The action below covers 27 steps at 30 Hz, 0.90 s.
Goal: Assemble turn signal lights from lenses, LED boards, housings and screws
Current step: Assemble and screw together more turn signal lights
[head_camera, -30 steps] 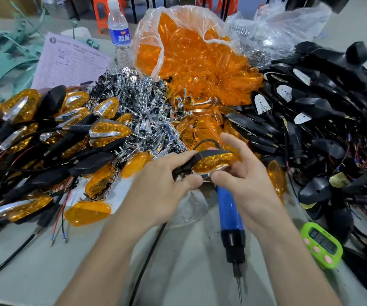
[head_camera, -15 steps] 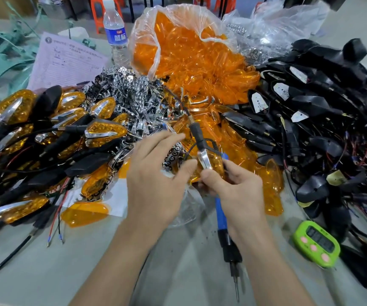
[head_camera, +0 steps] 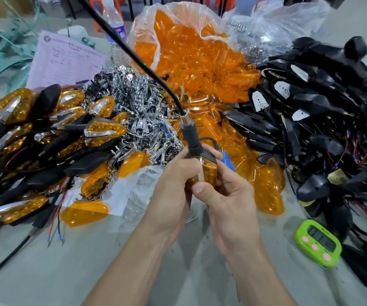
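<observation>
Near centre, the left hand (head_camera: 173, 186) and right hand (head_camera: 231, 202) curl their fingers round the turn signal (head_camera: 209, 173), pinching it upright between them, its black stem (head_camera: 191, 135) pointing toward the far bag of amber lenses (head_camera: 191, 62).

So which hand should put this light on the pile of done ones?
Probably left. The pile of done lights lies on the left hand's side; the right hand sits by the blue screwdriver. Both hands hold the light now.
</observation>
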Tool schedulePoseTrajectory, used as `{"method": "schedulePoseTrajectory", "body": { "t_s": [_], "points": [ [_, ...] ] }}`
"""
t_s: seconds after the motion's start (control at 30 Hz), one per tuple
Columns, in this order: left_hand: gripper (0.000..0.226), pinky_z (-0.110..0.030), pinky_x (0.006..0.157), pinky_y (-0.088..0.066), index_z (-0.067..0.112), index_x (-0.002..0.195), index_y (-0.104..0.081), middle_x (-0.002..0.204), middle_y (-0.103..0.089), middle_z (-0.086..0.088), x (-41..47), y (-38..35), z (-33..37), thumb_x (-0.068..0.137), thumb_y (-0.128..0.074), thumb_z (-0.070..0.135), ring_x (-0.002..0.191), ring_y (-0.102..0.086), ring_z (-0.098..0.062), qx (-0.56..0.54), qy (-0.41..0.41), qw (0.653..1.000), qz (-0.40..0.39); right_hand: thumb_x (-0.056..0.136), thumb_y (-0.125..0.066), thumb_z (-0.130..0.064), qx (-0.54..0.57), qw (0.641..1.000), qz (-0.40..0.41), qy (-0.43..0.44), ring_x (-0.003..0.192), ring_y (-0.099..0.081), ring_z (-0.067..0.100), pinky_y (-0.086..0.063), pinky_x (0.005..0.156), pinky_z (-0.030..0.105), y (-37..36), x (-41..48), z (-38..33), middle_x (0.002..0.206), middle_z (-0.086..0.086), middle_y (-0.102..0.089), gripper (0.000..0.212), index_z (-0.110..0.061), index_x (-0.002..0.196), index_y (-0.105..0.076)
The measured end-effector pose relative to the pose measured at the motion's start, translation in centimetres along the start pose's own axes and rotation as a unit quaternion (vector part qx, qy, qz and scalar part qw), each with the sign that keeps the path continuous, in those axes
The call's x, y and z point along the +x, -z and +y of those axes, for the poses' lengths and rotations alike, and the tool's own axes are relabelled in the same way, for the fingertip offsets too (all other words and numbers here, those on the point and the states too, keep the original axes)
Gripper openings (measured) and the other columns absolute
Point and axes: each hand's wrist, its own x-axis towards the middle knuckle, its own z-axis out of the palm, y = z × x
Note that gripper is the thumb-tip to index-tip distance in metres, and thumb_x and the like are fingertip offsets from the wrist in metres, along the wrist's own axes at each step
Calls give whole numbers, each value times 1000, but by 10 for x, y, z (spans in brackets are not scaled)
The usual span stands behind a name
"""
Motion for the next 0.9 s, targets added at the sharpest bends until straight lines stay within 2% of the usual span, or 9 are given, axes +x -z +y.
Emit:
{"method": "schedulePoseTrajectory", "body": {
  "t_s": [0.17, 0.3, 0.4, 0.47, 0.57, 0.67, 0.73, 0.8, 0.9],
  "points": [
    [28, -46, 100, -51, 20, 89, -76, 103, -71, -8, 4, -1, 4, 74, -54, 30, 107, -63, -24, -2, -23, 1000, -13, 76, -80, -5, -9, 999, 5, 41, 105, -69, 16, -55, 93, 32, -3, -1, -2, 111, 5, -77, 49, -22, 122, -77],
    [24, -42, 94, -55, 13, 89, -73, 101, -71, -11, 7, -1, 4, 79, -53, 20, 103, -66, -23, -35, -13, 999, -25, 77, -81, -6, -25, 998, 20, 54, 109, -71, 17, -56, 96, 32, -7, 0, -1, 116, 5, -78, 49, -23, 122, -77],
    [27, -39, 90, -57, 14, 89, -74, 101, -72, -12, 10, 0, 3, 83, -48, 22, 100, -68, -24, -51, 2, 999, -10, 77, -81, -8, -40, 997, 30, 51, 114, -71, 19, -55, 98, 33, -10, 1, -1, 119, 6, -77, 49, -27, 122, -77],
    [30, -40, 87, -59, 15, 89, -75, 102, -72, -13, 13, 2, 4, 85, -47, 26, 97, -68, -26, -34, 14, 999, 8, 77, -81, -10, -61, 997, 42, 28, 107, -73, 17, -57, 94, 31, -12, 4, -3, 112, 4, -79, 45, -27, 119, -79],
    [30, -48, 86, -57, 19, 94, -77, 111, -73, -13, 17, 5, 7, 87, -52, 34, 98, -67, -29, 21, 28, 998, 56, 79, -80, -15, -108, 991, 73, -22, 89, -75, 18, -62, 84, 34, -15, 8, -6, 95, 5, -80, 28, -22, 106, -82],
    [30, -40, 66, -51, 26, 96, -76, 116, -76, -9, 17, 12, 11, 92, -49, 36, 92, -67, -30, 65, 30, 994, 85, 82, -80, -24, -147, 983, 88, -71, 75, -72, 13, -61, 71, 32, -15, 10, -11, 83, 3, -79, 15, -24, 97, -83],
    [30, -42, 71, -57, 23, 99, -77, 114, -76, -13, 16, 18, 12, 93, -50, 36, 98, -72, -30, 83, 28, 992, 92, 93, -75, -20, -129, 983, 79, -108, 77, -72, 18, -63, 71, 37, -14, 10, -14, 87, 10, -78, 9, -20, 96, -83],
    [31, -34, 74, -60, 16, 104, -76, 113, -76, -17, 14, 23, 11, 95, -53, 35, 103, -73, -28, 98, 22, 991, 88, 99, -66, -13, -90, 983, 82, -136, 77, -71, 25, -63, 68, 36, -12, 9, -15, 89, 18, -76, 18, -14, 93, -83],
    [34, -28, 69, -59, 12, 105, -74, 110, -76, -17, 11, 25, 11, 93, -59, 40, 99, -74, -26, 106, 25, 991, 82, 98, -65, -11, -63, 982, 91, -154, 70, -70, 24, -62, 62, 34, -12, 8, -14, 80, 12, -76, 22, -10, 87, -84]
  ]
}}
